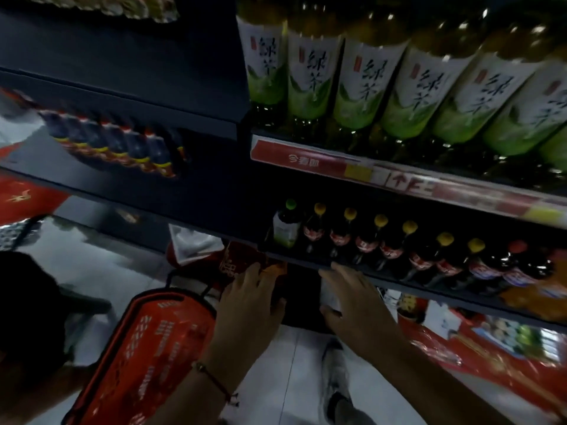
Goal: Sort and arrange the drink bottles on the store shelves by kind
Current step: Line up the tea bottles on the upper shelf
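Dim store aisle is seen. Dark shelving [129, 96] runs across the upper view, a red price strip [310, 161] fixed to one edge. Pale glossy floor tiles [276, 378] reflect light. A red basket [144, 348] is seen on the floor.

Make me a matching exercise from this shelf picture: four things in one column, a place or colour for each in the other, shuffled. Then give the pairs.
Things:
1. green tea bottles
2. green-capped bottle
3. yellow-capped dark bottles
4. red basket

Places or colours:
A. lower shelf, in a row to the right of the odd one
B. down by the floor, left of the left hand
C. upper shelf, white and green labels
D. left end of the lower row

Pairs: 1-C, 2-D, 3-A, 4-B
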Motion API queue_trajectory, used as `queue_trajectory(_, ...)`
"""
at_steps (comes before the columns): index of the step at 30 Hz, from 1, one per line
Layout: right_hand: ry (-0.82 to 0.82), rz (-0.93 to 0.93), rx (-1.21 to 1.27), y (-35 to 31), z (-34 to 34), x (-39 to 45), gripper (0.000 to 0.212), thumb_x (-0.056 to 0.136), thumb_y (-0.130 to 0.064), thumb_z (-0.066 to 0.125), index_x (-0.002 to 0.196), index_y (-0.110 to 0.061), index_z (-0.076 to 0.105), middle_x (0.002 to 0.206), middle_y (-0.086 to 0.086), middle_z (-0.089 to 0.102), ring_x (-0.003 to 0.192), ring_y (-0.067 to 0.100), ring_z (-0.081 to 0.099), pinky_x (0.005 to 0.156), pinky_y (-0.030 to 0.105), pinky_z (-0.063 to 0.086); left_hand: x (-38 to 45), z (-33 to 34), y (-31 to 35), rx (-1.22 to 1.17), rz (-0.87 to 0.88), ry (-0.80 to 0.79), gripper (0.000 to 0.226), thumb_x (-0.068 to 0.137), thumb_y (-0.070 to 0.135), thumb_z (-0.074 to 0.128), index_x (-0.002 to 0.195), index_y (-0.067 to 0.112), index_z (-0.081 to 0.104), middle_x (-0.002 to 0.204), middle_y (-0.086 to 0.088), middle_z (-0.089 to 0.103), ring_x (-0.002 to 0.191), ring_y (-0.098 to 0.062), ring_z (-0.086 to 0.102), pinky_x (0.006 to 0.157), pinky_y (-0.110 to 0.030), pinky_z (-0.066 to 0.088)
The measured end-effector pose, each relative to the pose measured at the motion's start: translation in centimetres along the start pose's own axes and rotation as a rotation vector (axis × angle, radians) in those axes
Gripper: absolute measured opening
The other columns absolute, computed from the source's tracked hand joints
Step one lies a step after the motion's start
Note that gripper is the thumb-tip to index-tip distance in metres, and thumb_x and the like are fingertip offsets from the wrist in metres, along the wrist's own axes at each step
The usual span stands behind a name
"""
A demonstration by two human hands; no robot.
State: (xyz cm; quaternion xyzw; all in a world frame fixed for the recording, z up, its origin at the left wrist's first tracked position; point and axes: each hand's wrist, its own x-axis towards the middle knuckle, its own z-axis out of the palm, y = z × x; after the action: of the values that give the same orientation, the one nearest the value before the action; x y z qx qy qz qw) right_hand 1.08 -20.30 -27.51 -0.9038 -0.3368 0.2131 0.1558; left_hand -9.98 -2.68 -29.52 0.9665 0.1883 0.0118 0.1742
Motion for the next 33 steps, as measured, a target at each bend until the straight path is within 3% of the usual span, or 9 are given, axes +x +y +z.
queue_trajectory(3, 0.1, 0.064, 0.016, -0.5, 3.8, 2.2, 0.065, 0.094, -0.037, 0.057, 0.152, -0.029, 0.028, 0.158, -0.004, 0.025, 0.146, 0.02, 0.024, 0.117, 0.037, 0.027, 2.7, 4.0, -3.6, -0.054, 0.044, -0.015, 0.055, 0.086, 0.047, 0.051, 0.135, 0.021, 0.053, 0.135, -0.008, 0.056, 0.119, -0.032, 0.057, 0.09, -0.043, 0.051)
queue_trajectory(6, 0.19, 0.118, 0.038, 0.4, 8.5, 5.4, 0.069, 0.095, -0.041, 0.053, 0.154, -0.034, 0.018, 0.159, -0.009, 0.021, 0.144, 0.017, 0.024, 0.116, 0.034, 0.028, 5.8, 9.0, -7.3, -0.124, 0.109, 0.059, 0.051, 0.087, 0.046, 0.059, 0.133, 0.024, 0.051, 0.13, -0.005, 0.058, 0.113, -0.029, 0.06, 0.084, -0.038, 0.054)
queue_trajectory(12, 0.399, 0.121, 0.041, 5.4, 17.9, 12.4, 0.075, 0.088, -0.033, 0.067, 0.153, -0.027, 0.029, 0.158, -0.002, 0.025, 0.143, 0.025, 0.028, 0.11, 0.03, 0.028, 13.5, 20.7, -12.1, -0.303, 0.086, 0.172, 0.096, 0.082, 0.068, 0.052, 0.157, 0.018, 0.017, 0.157, -0.012, 0.032, 0.14, -0.03, 0.035, 0.11, -0.044, 0.038)
queue_trajectory(16, 0.528, 0.087, 0.051, 7.7, 21.8, 14.9, 0.076, 0.086, -0.028, 0.071, 0.151, -0.023, 0.033, 0.155, 0.004, 0.032, 0.14, 0.03, 0.035, 0.111, 0.043, 0.038, 17.9, 23.9, -11.0, -0.577, 0.083, 0.275, 0.117, 0.069, 0.057, 0.08, 0.156, 0.021, 0.009, 0.151, -0.008, 0.033, 0.134, -0.022, 0.04, 0.102, -0.036, 0.044)
queue_trajectory(19, 0.589, 0.074, 0.129, 7.9, 23.1, 16.0, 0.079, 0.086, -0.028, 0.07, 0.153, -0.024, 0.028, 0.153, 0.001, 0.035, 0.138, 0.024, 0.037, 0.107, 0.031, 0.035, 20.9, 25.9, -10.7, -0.722, 0.162, 0.334, 0.123, 0.062, 0.051, 0.085, 0.156, 0.024, 0.009, 0.15, -0.006, 0.034, 0.132, -0.017, 0.043, 0.098, -0.03, 0.048)
queue_trajectory(24, 0.524, 0.092, 0.268, 8.0, 23.9, 17.8, 0.08, 0.089, -0.033, 0.068, 0.154, -0.028, 0.022, 0.152, -0.007, 0.035, 0.121, -0.004, 0.039, 0.093, 0.006, 0.029, 24.0, 27.1, -11.2, -0.846, 0.16, 0.339, 0.107, 0.068, 0.041, 0.084, 0.15, 0.021, 0.019, 0.143, 0.0, 0.046, 0.123, -0.01, 0.052, 0.089, -0.018, 0.053)
queue_trajectory(27, 0.482, 0.155, 0.48, 7.0, 23.9, 17.4, 0.071, 0.09, -0.035, 0.067, 0.15, -0.036, 0.029, 0.15, -0.014, 0.038, 0.092, -0.018, 0.047, 0.091, 0.016, 0.039, 22.8, 25.9, -11.6, -0.845, 0.146, 0.309, 0.094, 0.072, 0.033, 0.083, 0.145, 0.019, 0.025, 0.129, 0.009, 0.054, 0.105, 0.004, 0.057, 0.076, -0.002, 0.046)
queue_trajectory(30, 0.431, 0.213, 0.768, 5.4, 23.8, 16.2, 0.044, 0.088, -0.037, 0.068, 0.118, -0.06, 0.044, 0.112, -0.045, 0.051, 0.093, -0.018, 0.051, 0.08, 0.005, 0.039, 18.8, 24.4, -13.1, -0.965, 0.064, 0.145, 0.084, 0.076, 0.029, 0.08, 0.143, 0.015, 0.032, 0.128, 0.012, 0.056, 0.111, 0.003, 0.06, 0.083, -0.019, 0.056)
queue_trajectory(33, 0.25, 0.281, 1.05, 3.5, 23.9, 14.4, 0.038, 0.074, -0.06, 0.07, 0.109, -0.053, 0.059, 0.103, -0.037, 0.066, 0.101, -0.015, 0.058, 0.091, 0.012, 0.044, 12.9, 22.2, -14.3, -1.145, 0.065, 0.024, 0.074, 0.079, 0.026, 0.079, 0.141, 0.011, 0.041, 0.13, -0.001, 0.062, 0.117, -0.011, 0.062, 0.092, -0.032, 0.056)
